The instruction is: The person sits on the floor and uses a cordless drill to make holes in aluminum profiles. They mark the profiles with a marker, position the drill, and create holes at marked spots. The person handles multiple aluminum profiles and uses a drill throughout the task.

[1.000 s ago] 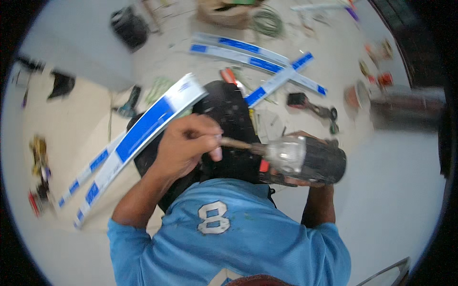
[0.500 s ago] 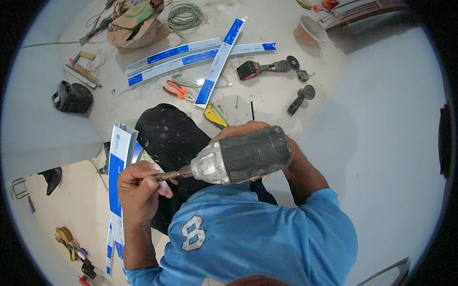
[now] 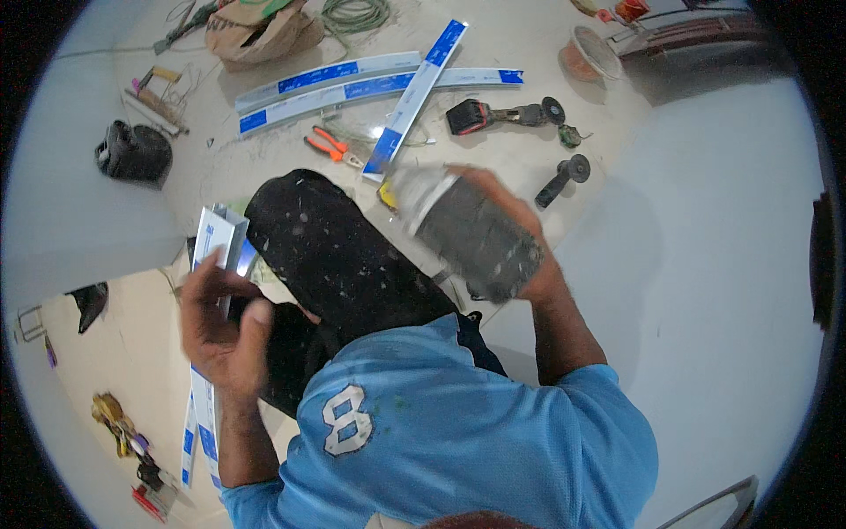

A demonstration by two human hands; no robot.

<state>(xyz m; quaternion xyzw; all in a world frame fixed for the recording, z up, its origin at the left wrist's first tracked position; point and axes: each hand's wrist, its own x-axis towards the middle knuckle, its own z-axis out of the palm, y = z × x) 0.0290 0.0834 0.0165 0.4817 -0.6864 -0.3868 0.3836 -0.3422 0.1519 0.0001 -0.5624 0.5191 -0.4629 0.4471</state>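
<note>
My right hand grips a dark, silver-nosed power drill, raised right of my black-clad knee; the drill's front is blurred. My left hand is open, thumb and fingers apart and loosely bent, with no object visible in it. It is in front of a white-and-blue metal profile that leans beside my left leg, a narrower profile behind it. A yellow tool lies partly hidden behind the drill.
On the floor lie crossed profiles, orange pliers, cordless grinders, coiled hose, a sack, a bucket, a black container and tools. White walls rise at both sides.
The drill swung from pointing left at my left hand to angling toward the upper left. My left hand let go of the bit at its tip and opened, moving left.
</note>
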